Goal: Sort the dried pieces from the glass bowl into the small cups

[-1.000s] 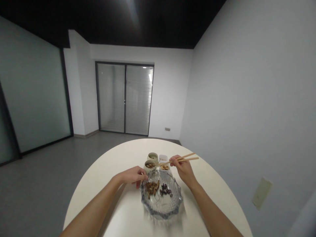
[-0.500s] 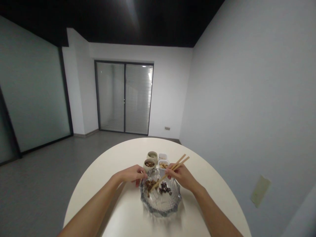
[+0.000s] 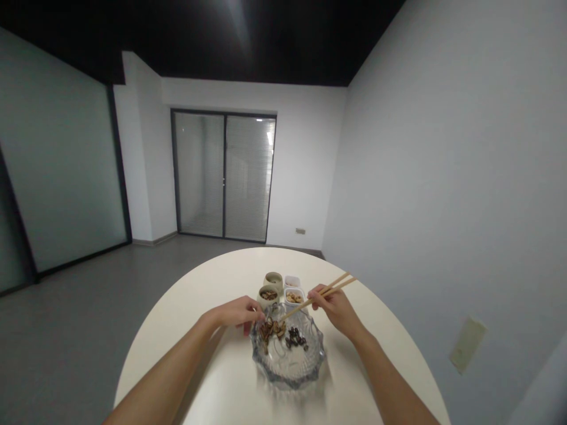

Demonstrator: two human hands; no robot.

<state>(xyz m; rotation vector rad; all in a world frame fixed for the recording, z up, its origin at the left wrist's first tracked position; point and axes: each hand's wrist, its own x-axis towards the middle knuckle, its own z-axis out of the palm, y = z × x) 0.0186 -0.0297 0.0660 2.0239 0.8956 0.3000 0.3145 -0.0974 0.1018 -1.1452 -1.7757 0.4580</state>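
Note:
A clear glass bowl (image 3: 290,378) with a scalloped rim stands in front of me on the table. My left hand (image 3: 241,311) grips its left rim, the thumb and fingers closed there. In my right hand (image 3: 334,306), closed around their middle, is a pair of wooden chopsticks (image 3: 341,284). Their tips reach down over the bowl to the brown dried pieces (image 3: 271,330) lying in its left part; I cannot tell whether they pinch any. Dark, round, shiny pieces (image 3: 296,338) lie in a cluster to the right of the brown ones.
Behind the bowl, a beige cup (image 3: 261,304) holds brown pieces and a white tub (image 3: 286,302) holds pale yellowish pieces. Farther back are another beige cup (image 3: 273,275) and a second white tub (image 3: 292,278). The round white table (image 3: 212,277) has a wall to its right.
My right hand has moved right and slightly up, drawing the chopstick tips back from deep in the brown pieces to their upper right edge. My left hand stays at the rim.

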